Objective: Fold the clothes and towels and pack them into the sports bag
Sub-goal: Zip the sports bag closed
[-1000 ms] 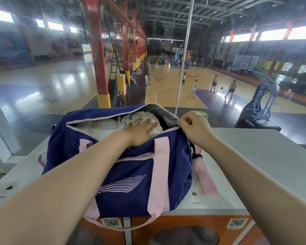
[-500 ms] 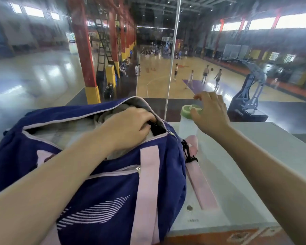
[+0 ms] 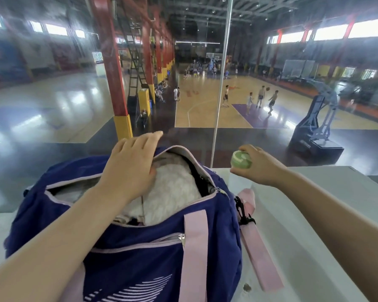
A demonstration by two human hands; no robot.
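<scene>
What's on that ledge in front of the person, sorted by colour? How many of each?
Navy blue: 1, the sports bag, unzipped, the left hand resting open at its mouth.
White: 1, the fluffy towel inside the bag.
Pink: 1, the loose strap lying on the ledge.
Green and white: 1, the round cap gripped by the right hand.
Total: 4

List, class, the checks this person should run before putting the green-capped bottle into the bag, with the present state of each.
1. Bag unzipped: ok.
2. Right hand grips the bottle at its green cap: ok.
3. Left hand rests flat on the white towel, keeping the opening wide: ok.
4. Room left beside the towel for a bottle: cannot tell.
5. Cap screwed tight: cannot tell.
6. Pink strap lies on the table, outside the opening: ok.
</scene>
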